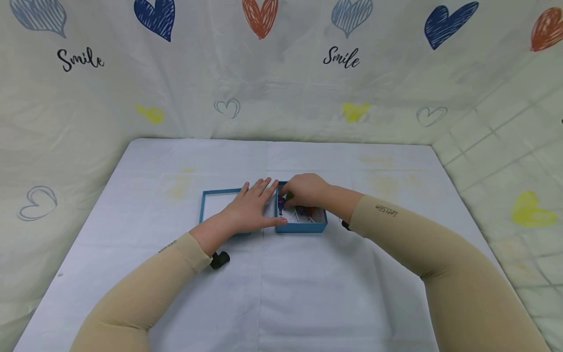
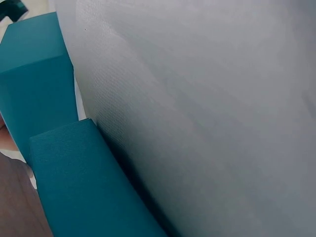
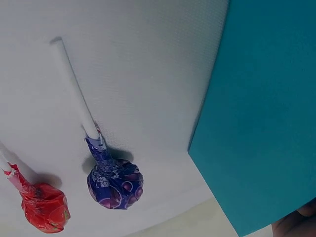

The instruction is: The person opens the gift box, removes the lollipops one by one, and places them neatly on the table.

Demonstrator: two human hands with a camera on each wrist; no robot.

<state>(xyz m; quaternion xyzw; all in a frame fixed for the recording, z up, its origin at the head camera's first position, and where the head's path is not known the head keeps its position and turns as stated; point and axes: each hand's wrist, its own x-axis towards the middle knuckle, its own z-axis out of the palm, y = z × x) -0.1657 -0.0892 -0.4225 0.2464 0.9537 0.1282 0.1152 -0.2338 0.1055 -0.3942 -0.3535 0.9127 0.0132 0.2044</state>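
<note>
A small blue box point(image 1: 301, 228) with a white inside stands mid-table, holding several lollipops. My right hand point(image 1: 305, 189) reaches into it from the right, fingers curled, and appears to pinch a green-wrapped lollipop point(image 1: 289, 196). Close to those fingertips is a purple lollipop point(image 1: 281, 201). My left hand point(image 1: 250, 208) spreads its straight fingers across a second blue-rimmed box part point(image 1: 220, 191), thumb touching the first box's near edge. The right wrist view has a purple-wrapped lollipop point(image 3: 116, 182) and a red one point(image 3: 45, 207) on a white surface. Fingertips of the right hand are partly hidden.
A white cloth point(image 1: 308, 293) covers the table, with a printed curtain point(image 1: 286, 83) behind it. A black wrist camera point(image 1: 220, 260) hangs under the left sleeve. Two teal box corners point(image 2: 39, 94) fill the left side of the left wrist view.
</note>
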